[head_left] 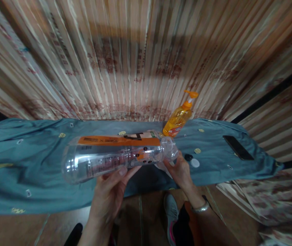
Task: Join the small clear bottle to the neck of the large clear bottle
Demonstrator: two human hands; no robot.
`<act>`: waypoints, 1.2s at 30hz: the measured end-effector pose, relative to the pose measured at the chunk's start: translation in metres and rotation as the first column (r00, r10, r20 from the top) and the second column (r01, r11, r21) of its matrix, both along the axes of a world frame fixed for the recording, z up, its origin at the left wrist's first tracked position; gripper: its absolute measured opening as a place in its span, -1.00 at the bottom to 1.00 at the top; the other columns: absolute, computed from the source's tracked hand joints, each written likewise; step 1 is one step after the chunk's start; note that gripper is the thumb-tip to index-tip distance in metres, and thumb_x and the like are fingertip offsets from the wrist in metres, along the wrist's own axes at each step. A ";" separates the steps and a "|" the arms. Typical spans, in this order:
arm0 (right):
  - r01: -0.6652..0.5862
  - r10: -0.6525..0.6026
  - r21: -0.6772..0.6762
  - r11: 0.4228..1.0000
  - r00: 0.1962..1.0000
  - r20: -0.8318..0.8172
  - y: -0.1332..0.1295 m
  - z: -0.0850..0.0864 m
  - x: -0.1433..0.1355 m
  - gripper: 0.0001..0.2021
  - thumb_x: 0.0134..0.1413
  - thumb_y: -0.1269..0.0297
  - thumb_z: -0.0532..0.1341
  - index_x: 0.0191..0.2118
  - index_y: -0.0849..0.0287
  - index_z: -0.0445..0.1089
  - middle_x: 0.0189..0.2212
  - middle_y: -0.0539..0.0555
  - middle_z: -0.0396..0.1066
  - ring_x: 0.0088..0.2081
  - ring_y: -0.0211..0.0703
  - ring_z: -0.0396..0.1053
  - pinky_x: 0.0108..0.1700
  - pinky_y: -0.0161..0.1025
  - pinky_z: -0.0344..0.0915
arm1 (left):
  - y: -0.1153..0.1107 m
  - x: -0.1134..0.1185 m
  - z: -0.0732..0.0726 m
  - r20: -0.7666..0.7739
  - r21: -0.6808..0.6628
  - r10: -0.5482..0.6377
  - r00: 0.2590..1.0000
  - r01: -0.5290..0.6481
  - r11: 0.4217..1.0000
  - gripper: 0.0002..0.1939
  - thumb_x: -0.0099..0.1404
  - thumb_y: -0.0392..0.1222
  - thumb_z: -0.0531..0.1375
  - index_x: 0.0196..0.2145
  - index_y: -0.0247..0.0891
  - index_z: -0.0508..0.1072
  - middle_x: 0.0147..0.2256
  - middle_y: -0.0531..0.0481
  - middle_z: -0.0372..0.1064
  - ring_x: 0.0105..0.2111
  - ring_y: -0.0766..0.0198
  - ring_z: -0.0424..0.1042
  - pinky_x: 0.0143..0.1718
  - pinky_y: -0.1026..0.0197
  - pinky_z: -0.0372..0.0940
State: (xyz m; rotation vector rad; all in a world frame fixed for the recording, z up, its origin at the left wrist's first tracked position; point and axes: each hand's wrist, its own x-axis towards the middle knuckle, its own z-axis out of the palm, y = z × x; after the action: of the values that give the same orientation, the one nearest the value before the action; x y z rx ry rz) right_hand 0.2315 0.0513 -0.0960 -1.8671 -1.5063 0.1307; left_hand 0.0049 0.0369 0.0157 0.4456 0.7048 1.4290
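Observation:
A large clear plastic bottle [105, 159] with an orange printed band lies sideways in the air above the cloth-covered table, its mouth end to the right. My left hand [111, 188] supports it from below, thumb on the near side and fingers underneath. At the neck end, my right hand [178, 169] is closed on the bottle, its fingertips partly hidden. A thin white piece, perhaps tissue or cloth [164, 168], shows under the neck beside my right fingers. Just behind the neck stands a pump bottle of orange liquid [178, 120].
A blue-green cloth [40, 160] covers the narrow table. To the right lie a small black cap [188, 157], a white disc [195, 163] and a dark phone [237, 147]. Pleated curtains [135, 68] rise behind the table and along the sides.

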 end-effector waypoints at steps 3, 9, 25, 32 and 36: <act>0.006 -0.006 -0.010 1.000 1.000 -0.011 0.000 -0.001 0.000 -0.49 0.04 -0.07 0.12 -0.02 0.23 0.28 -0.25 0.21 0.50 -0.22 0.04 0.48 -0.24 -0.14 0.37 | -0.001 0.000 0.000 -0.015 0.005 -0.002 1.000 0.002 1.000 -0.67 -0.03 -0.35 0.37 -0.25 -0.14 0.59 -0.22 -0.05 0.58 -0.07 -0.08 0.48 -0.05 -0.19 0.39; 0.014 -0.014 -0.020 1.000 1.000 -0.010 0.000 0.001 0.000 -0.48 0.03 -0.07 0.13 -0.02 0.23 0.28 -0.26 0.21 0.50 -0.22 0.04 0.49 -0.24 -0.14 0.38 | -0.004 -0.001 0.001 -0.014 0.036 -0.007 1.000 0.007 0.999 -0.76 0.00 -0.34 0.36 -0.30 -0.20 0.60 -0.25 -0.07 0.58 -0.08 -0.05 0.49 -0.03 -0.15 0.39; -0.002 0.002 -0.003 1.000 1.000 0.019 0.000 0.001 0.001 -0.51 0.05 -0.03 0.14 -0.01 0.23 0.27 -0.22 0.20 0.49 -0.20 0.03 0.48 -0.22 -0.14 0.38 | -0.004 0.000 0.002 -0.021 0.081 0.007 1.000 -0.005 0.997 -0.65 0.02 -0.38 0.34 -0.20 -0.13 0.58 -0.19 -0.05 0.57 -0.08 -0.03 0.49 -0.05 -0.12 0.41; 0.001 -0.001 0.008 1.000 0.999 0.039 0.000 0.000 0.000 -0.52 0.06 -0.04 0.11 -0.02 0.22 0.28 -0.24 0.20 0.49 -0.22 0.02 0.48 -0.24 -0.16 0.37 | -0.003 0.000 0.000 -0.012 0.054 0.009 1.000 -0.008 0.999 -0.67 0.00 -0.39 0.35 -0.24 -0.12 0.59 -0.23 -0.02 0.58 -0.11 0.00 0.51 -0.05 -0.14 0.41; 0.009 -0.009 0.017 1.000 0.999 0.053 0.000 -0.001 0.001 -0.50 0.06 -0.08 0.10 -0.03 0.23 0.28 -0.25 0.21 0.49 -0.24 0.02 0.48 -0.26 -0.16 0.37 | -0.003 0.000 0.000 -0.004 0.045 0.012 1.000 -0.012 0.999 -0.69 0.01 -0.38 0.35 -0.25 -0.14 0.59 -0.23 -0.02 0.58 -0.11 0.01 0.51 -0.04 -0.13 0.40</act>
State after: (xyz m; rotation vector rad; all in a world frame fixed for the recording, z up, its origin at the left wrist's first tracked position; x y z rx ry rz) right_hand 0.2322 0.0513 -0.0973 -1.8776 -1.5303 0.0645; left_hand 0.0047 0.0338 0.0161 0.4800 0.6805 1.4579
